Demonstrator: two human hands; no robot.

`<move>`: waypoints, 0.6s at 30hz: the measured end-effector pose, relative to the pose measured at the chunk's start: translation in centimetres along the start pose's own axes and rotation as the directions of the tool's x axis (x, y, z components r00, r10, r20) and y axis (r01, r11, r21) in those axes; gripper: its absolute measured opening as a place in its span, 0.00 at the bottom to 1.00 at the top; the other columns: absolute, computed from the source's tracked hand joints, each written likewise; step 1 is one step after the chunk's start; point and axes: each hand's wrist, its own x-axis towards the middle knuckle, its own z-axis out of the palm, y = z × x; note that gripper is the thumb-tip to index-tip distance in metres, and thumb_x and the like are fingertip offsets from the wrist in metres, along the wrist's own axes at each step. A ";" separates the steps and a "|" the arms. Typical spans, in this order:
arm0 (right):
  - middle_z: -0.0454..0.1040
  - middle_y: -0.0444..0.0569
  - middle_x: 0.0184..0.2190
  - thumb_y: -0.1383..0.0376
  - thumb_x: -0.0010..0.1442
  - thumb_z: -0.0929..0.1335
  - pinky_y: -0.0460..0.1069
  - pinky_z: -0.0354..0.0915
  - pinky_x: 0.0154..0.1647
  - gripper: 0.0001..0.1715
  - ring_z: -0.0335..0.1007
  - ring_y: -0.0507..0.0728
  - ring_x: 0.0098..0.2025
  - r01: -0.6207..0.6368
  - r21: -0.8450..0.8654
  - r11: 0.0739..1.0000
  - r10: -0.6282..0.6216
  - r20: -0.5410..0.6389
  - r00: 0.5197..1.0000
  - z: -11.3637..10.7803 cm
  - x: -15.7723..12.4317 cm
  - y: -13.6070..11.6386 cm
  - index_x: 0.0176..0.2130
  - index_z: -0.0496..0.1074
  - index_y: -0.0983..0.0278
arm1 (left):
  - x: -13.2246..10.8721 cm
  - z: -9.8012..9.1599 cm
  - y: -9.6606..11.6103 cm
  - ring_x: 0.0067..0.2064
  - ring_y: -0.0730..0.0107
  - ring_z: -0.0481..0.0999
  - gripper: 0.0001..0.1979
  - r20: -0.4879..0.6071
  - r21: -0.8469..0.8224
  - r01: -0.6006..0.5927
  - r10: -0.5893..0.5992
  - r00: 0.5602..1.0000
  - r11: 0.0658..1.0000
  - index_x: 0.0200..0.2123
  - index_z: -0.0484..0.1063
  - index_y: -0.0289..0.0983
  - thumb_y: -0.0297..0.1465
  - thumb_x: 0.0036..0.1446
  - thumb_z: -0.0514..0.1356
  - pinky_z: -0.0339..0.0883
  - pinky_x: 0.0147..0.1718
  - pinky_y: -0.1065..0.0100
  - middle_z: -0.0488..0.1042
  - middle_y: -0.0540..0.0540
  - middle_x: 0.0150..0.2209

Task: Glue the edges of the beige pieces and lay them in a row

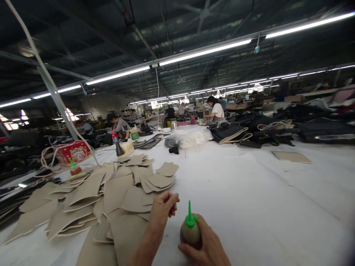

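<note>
My right hand is wrapped around a squeeze bottle with a green pointed nozzle and dark liquid low inside. The bottle stands upright over the white tabletop, nozzle up. To its left, my left hand is closed, thumb and fingertips pressed together. Whatever it may pinch is too small or hidden to make out. Beside and beneath that hand spreads a loose pile of grey-beige cut pieces with pale edges. Larger beige sheets lie nearest me, partly covered by my left forearm.
A second green-tipped bottle stands at the left near a red box. Clear plastic wrapping lies farther back. Black bag parts are heaped at the back right, near a single beige piece. Several people work beyond.
</note>
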 end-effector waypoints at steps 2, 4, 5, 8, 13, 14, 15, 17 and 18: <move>0.73 0.49 0.40 0.59 0.45 0.72 0.53 0.63 0.47 0.28 0.69 0.62 0.42 -0.025 0.189 0.982 0.045 -0.105 0.993 -0.5 0.6 0.1 0.46 0.65 0.61 | 2.8 -1.0 -0.1 0.22 0.74 0.66 0.23 -0.059 0.375 -0.025 0.051 0.997 0.927 0.29 0.66 0.34 0.44 0.63 0.42 0.59 0.24 0.71 0.66 0.50 0.21; 0.73 0.50 0.41 0.55 0.45 0.71 0.53 0.63 0.46 0.33 0.69 0.62 0.43 -0.059 0.375 0.925 0.141 -0.195 0.971 -1.0 1.3 0.3 0.48 0.63 0.63 | 6.2 -1.9 0.0 0.29 0.70 0.71 0.21 -0.076 0.546 -0.039 0.096 0.993 0.837 0.33 0.69 0.33 0.38 0.64 0.42 0.64 0.32 0.68 0.71 0.45 0.26; 0.72 0.50 0.41 0.53 0.45 0.71 0.52 0.64 0.45 0.35 0.69 0.62 0.42 -0.072 0.461 0.885 0.186 -0.207 0.960 -1.2 1.7 0.4 0.49 0.62 0.63 | 8.0 -2.2 0.0 0.34 0.68 0.72 0.17 -0.074 0.588 -0.049 0.114 0.991 0.808 0.38 0.70 0.33 0.34 0.63 0.44 0.64 0.37 0.67 0.73 0.43 0.31; 0.72 0.46 0.35 0.51 0.45 0.71 0.49 0.64 0.36 0.39 0.69 0.58 0.35 -0.086 0.643 0.761 0.223 -0.135 0.965 -2.1 2.5 1.4 0.51 0.57 0.62 | 13.1 -2.3 -0.6 0.51 0.64 0.68 0.16 -0.039 0.738 -0.061 0.133 0.990 0.672 0.51 0.66 0.33 0.26 0.60 0.50 0.58 0.51 0.63 0.70 0.39 0.49; 0.68 0.40 0.27 0.51 0.41 0.75 0.46 0.56 0.28 0.39 0.61 0.52 0.27 -0.088 0.754 0.651 0.159 -0.022 0.987 -3.5 3.6 3.7 0.46 0.57 0.59 | 18.8 -1.0 -3.4 0.50 0.60 0.69 0.17 0.017 0.907 0.005 -0.048 0.999 0.421 0.47 0.68 0.34 0.37 0.58 0.59 0.62 0.50 0.52 0.69 0.42 0.49; 0.68 0.40 0.28 0.52 0.42 0.76 0.46 0.56 0.30 0.37 0.61 0.52 0.29 -0.076 0.758 0.648 0.158 -0.035 0.987 -3.8 3.8 4.0 0.46 0.57 0.59 | 19.4 -0.7 -4.0 0.49 0.61 0.69 0.16 0.022 0.926 0.006 -0.072 0.997 0.376 0.46 0.69 0.34 0.39 0.58 0.58 0.63 0.49 0.52 0.70 0.43 0.48; 0.68 0.40 0.29 0.52 0.43 0.76 0.46 0.57 0.32 0.36 0.62 0.52 0.30 -0.065 0.761 0.645 0.154 -0.046 0.987 -4.1 4.1 4.2 0.46 0.58 0.59 | 19.8 -0.5 -4.3 0.48 0.62 0.70 0.16 0.034 0.942 -0.004 -0.084 0.996 0.336 0.45 0.69 0.34 0.39 0.59 0.57 0.64 0.48 0.52 0.70 0.43 0.47; 0.68 0.41 0.31 0.52 0.46 0.75 0.47 0.57 0.35 0.34 0.62 0.52 0.32 -0.039 0.780 0.625 0.133 -0.057 0.989 -4.9 4.4 4.4 0.47 0.60 0.59 | 20.1 0.2 -4.4 0.47 0.63 0.71 0.13 0.083 0.961 -0.060 -0.076 0.994 0.271 0.43 0.70 0.33 0.36 0.61 0.56 0.63 0.49 0.55 0.72 0.43 0.45; 0.68 0.41 0.32 0.52 0.48 0.75 0.47 0.57 0.37 0.33 0.61 0.52 0.33 -0.026 0.800 0.599 0.116 -0.054 0.992 -5.2 4.5 4.4 0.48 0.60 0.59 | 20.0 0.5 -4.0 0.48 0.63 0.71 0.11 0.119 0.964 -0.100 -0.061 0.991 0.246 0.42 0.70 0.33 0.33 0.61 0.55 0.62 0.49 0.58 0.72 0.42 0.44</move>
